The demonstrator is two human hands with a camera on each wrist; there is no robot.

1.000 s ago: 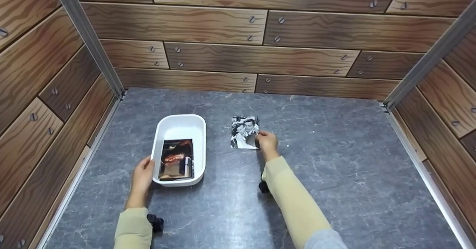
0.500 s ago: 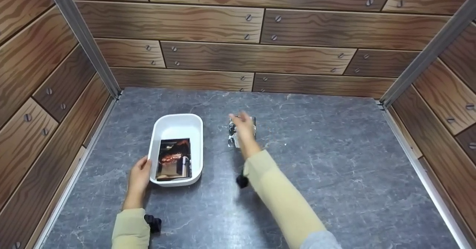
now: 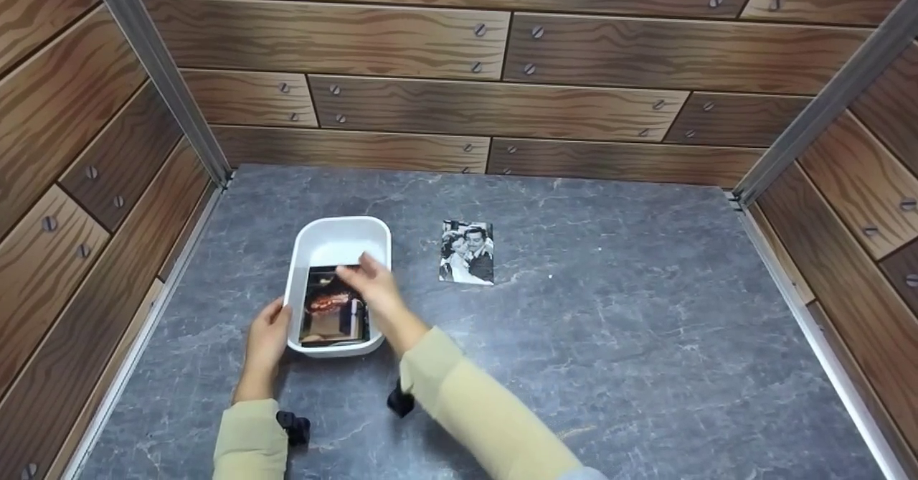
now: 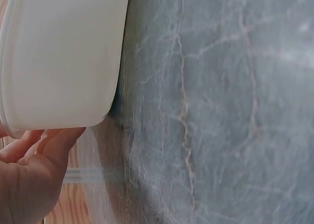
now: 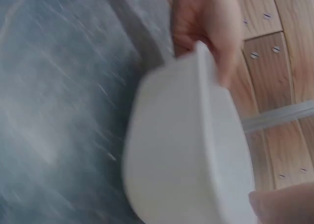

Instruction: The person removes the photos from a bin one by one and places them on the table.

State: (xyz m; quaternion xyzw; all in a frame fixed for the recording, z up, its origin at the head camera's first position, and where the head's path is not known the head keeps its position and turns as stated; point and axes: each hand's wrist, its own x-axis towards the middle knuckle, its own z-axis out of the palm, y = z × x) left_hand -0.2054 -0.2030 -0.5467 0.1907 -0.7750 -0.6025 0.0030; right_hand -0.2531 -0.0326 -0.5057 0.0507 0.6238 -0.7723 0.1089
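Marbled tabletop [image 3: 645,322], plank-patterned walls [image 3: 401,46]: left hand [image 3: 267,334] clamps white tub [image 3: 337,242] by its rim; right hand [image 3: 374,290], fingers parted, hangs above the dark photo [image 3: 328,322] inside; rightward, tabletop runs wide past a monochrome photo [image 3: 467,253].

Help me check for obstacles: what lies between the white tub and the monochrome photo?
In the head view, only bare marbled grey tabletop separates the white tub from the monochrome photo.
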